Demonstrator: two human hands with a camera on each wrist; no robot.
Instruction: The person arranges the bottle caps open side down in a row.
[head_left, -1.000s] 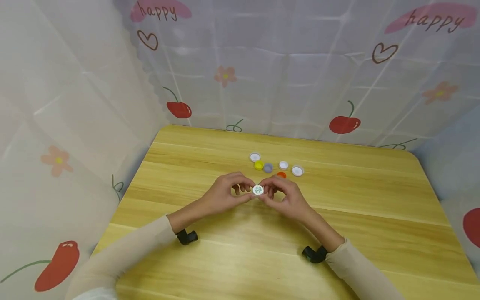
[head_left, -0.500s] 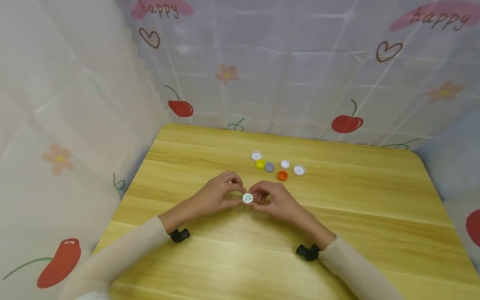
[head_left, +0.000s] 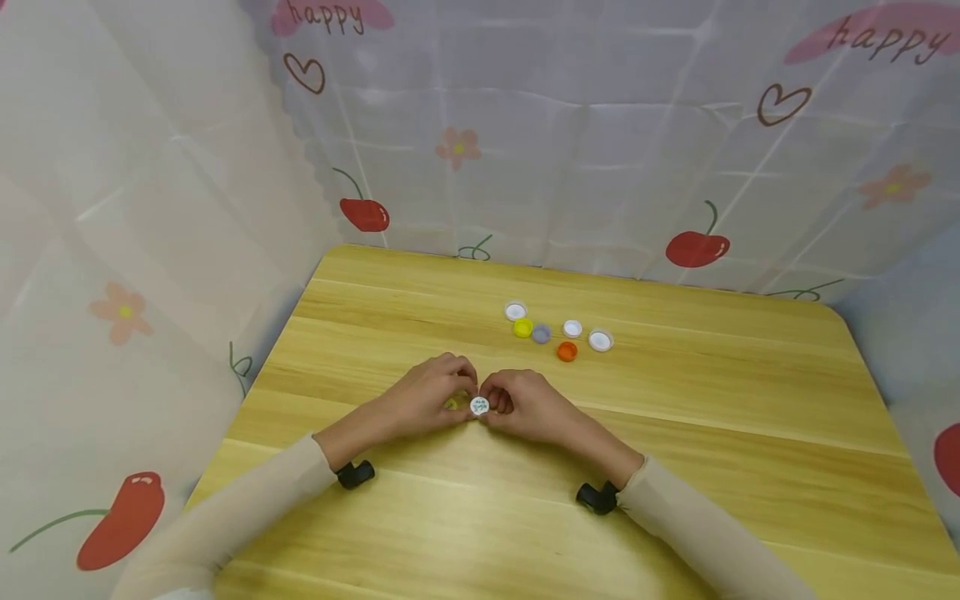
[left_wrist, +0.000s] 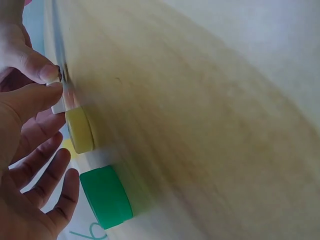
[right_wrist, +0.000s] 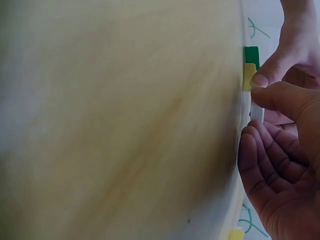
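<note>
Both hands pinch one small round white cap (head_left: 479,406) between thumb and fingers, its face with green lettering turned up. My left hand (head_left: 427,396) grips its left edge and my right hand (head_left: 528,406) its right edge. Edge-on in the right wrist view, the white cap (right_wrist: 257,112) is close over the table. Just beyond it, in the left wrist view, stand a yellow cap (left_wrist: 80,131) and a taller green cap (left_wrist: 106,196), beside the spread fingers of my left hand. From the head view, the left hand hides the green one.
Farther back on the wooden table (head_left: 712,400) lie several loose caps: white ones (head_left: 515,312) (head_left: 572,329) (head_left: 600,340), a yellow one (head_left: 522,327), a pale purple one (head_left: 542,333) and an orange one (head_left: 567,352). A printed curtain (head_left: 585,192) hangs behind the table's far edge.
Both hands have moved left and a little nearer with the white cap between them. The orange cap now shows whole, and a bit of yellow appears between the left hand's fingers.
</note>
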